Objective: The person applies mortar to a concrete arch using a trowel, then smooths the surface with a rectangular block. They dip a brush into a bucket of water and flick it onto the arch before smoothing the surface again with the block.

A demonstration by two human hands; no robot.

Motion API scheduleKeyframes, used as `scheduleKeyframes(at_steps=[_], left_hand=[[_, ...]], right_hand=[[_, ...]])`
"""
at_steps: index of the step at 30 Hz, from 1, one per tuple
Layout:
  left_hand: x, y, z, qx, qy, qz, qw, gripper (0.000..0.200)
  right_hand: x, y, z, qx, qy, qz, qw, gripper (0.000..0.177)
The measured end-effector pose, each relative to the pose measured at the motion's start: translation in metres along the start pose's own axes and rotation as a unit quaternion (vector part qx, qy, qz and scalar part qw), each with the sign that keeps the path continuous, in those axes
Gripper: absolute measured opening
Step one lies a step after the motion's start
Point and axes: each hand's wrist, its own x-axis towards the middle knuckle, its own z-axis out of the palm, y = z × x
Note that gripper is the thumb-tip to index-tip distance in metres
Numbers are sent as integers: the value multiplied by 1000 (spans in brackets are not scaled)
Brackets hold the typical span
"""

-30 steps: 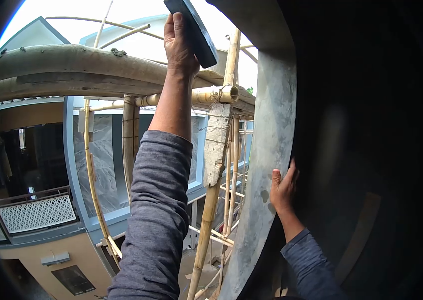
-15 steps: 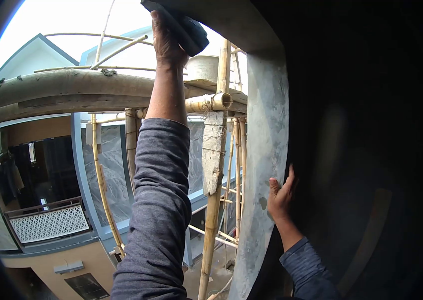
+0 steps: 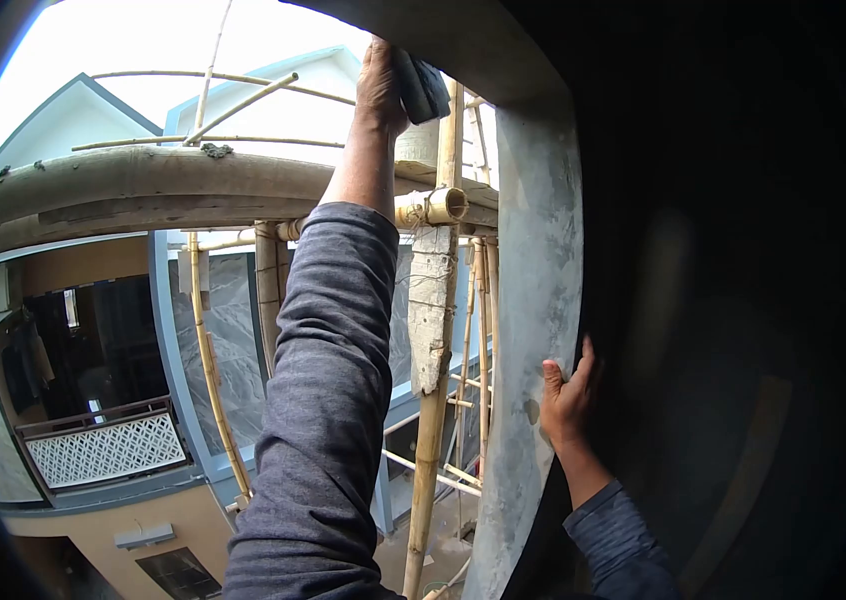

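My left hand [image 3: 379, 88] is raised high overhead and closed round a dark plastering float [image 3: 421, 88]. The float is at the underside of the opening's top edge [image 3: 463, 45], near the upper right corner; whether its face touches the cement is hard to tell. Lower down, my right hand [image 3: 568, 400] rests against the inner edge of the grey cement side of the opening [image 3: 540, 260]. Its thumb points up and its fingers are stretched out along the edge, partly in shadow, with nothing in them.
Outside stand bamboo scaffold poles [image 3: 425, 480] with a wired-on plank [image 3: 430, 310]. A thick horizontal beam [image 3: 193, 175] crosses at the left, and a pale bucket [image 3: 415, 145] sits behind my wrist. Across the gap is a house with a white lattice railing [image 3: 108, 450]. Darkness fills the right side.
My left hand has moved right along the top edge with the float, towards the corner, and the float's angle has turned steeper. My right hand stays on the side edge.
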Motion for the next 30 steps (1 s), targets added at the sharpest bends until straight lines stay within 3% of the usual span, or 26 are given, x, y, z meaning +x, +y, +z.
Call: scheduleKeyframes(at_steps=[1, 3, 9, 11, 13, 16, 17, 19, 24, 25, 27, 30], left_hand=[[-6, -1, -4, -28, -13, 5, 1000, 92], [-21, 17, -6, -63, 5, 12, 998, 93], [-41, 93, 3, -31, -25, 87, 995, 84], [-38, 98, 9, -10, -15, 74, 997, 85], [-44, 102, 34, -49, -76, 46, 995, 69], [-17, 87, 25, -18, -75, -32, 997, 78], [-20, 74, 54, 36, 54, 50, 997, 74], [-7, 50, 18, 41, -60, 11, 997, 92], [-8, 21, 4, 60, -26, -92, 994, 85], [-10, 28, -1, 65, -24, -90, 994, 85], [-17, 42, -11, -9, 13, -4, 1000, 86], [-32, 112, -4, -14, -10, 39, 999, 82]], right_hand=[[-1, -2, 0, 2, -5, 0, 1000, 74], [0, -3, -2, -5, -10, 7, 1000, 72], [0, -6, -3, 3, -9, 11, 1000, 73], [-1, -4, -1, 3, -6, 7, 1000, 74], [0, -3, 0, 2, 1, 3, 1000, 74], [-2, -4, -1, 2, -3, 15, 1000, 74], [-2, -4, -2, -3, -14, 26, 1000, 74], [-1, -1, -1, -8, -20, 38, 999, 73], [0, -6, -3, -6, -6, 21, 1000, 72], [0, -6, -2, -1, -8, 20, 1000, 72], [0, -4, -1, 15, 3, 13, 1000, 71], [0, -4, -2, 13, 4, 17, 1000, 69]])
